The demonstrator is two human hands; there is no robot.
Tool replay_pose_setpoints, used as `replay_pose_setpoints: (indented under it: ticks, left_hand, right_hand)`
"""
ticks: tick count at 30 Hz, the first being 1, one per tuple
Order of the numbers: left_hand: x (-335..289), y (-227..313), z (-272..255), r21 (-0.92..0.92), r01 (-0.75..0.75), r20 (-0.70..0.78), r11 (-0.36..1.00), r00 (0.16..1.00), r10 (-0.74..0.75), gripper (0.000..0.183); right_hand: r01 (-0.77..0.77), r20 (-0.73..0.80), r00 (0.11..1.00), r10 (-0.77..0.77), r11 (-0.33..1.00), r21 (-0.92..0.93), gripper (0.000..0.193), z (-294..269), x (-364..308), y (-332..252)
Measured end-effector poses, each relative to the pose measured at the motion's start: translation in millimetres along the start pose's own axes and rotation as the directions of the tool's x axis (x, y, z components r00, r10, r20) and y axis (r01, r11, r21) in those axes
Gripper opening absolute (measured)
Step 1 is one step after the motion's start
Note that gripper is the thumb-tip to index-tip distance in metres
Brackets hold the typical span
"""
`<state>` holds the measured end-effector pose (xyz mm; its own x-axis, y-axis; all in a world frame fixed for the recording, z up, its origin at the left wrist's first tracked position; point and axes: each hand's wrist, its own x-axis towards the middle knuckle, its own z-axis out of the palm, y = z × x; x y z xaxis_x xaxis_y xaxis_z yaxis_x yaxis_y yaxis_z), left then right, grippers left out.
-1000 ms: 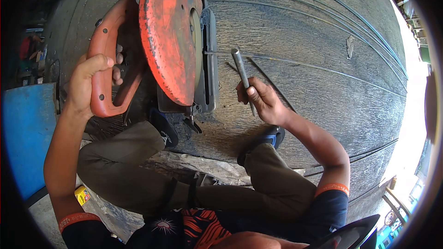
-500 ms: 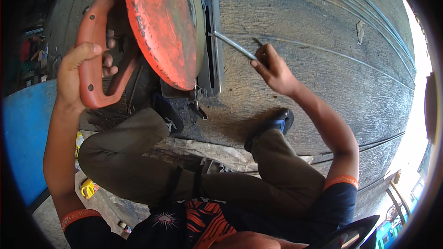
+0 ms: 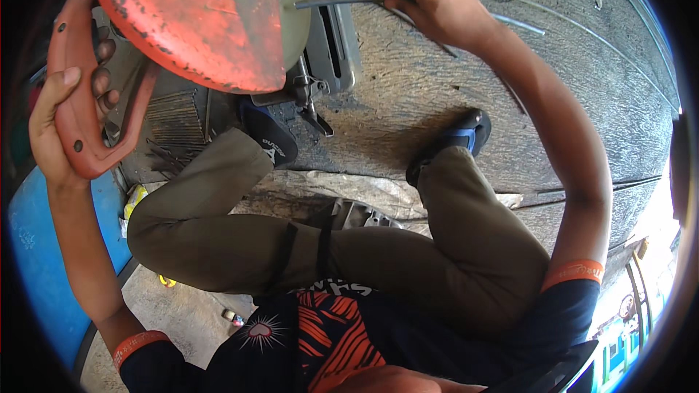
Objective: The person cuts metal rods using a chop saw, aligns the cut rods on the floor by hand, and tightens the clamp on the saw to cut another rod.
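My left hand is wrapped around the red loop handle of a chop saw. The saw's scuffed red blade guard covers most of the pale cutting disc. In my right hand, closed from above, is a thin metal rod. Its left end reaches the disc's edge over the grey saw base; whether they touch I cannot tell. A length of rod sticks out past my right wrist, possibly the same one.
Long thin rods lie across the worn board on the right. A bundle of cut rods sits beneath the handle. My sandalled feet flank the saw's near end. A blue panel stands at left.
The view has shifted, with the saw now further left in the picture. My right hand has moved away from me, and the rod has swung from slanted to nearly crosswise. My left hand keeps its grip.
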<state>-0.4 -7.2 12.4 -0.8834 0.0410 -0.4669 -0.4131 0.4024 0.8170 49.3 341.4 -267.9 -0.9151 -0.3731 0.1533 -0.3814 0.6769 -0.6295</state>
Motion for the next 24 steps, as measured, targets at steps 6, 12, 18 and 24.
replay_pose_setpoints:
  ticks: [6, 12, 18, 24]
  left_hand:
    - [4, -4, -8, 0.030, 0.017, 0.016, 0.999, 1.000, -0.018, 0.060]
    - [10, -6, -12, 0.004, 0.026, 0.071, 1.000, 0.997, -0.026, 0.059]
    - [10, -3, -17, 0.036, 0.014, 0.065, 0.999, 0.998, -0.016, 0.057]
    - [2, 0, -2, 0.028, 0.040, -0.038, 0.999, 0.999, -0.039, 0.031]
  right_hand:
    - [0.010, 0.103, 0.995, -0.008, 1.000, -0.016, 0.019, -21, 13, -24]
    - [0.071, 0.094, 0.994, -0.058, 0.989, -0.131, 0.021, -15, 20, -19]
    - [0.080, 0.125, 0.990, -0.060, 0.983, -0.166, 0.021, -19, 25, -23]
    - [0.104, 0.095, 0.991, -0.092, 0.985, -0.141, 0.021, -16, 22, -19]
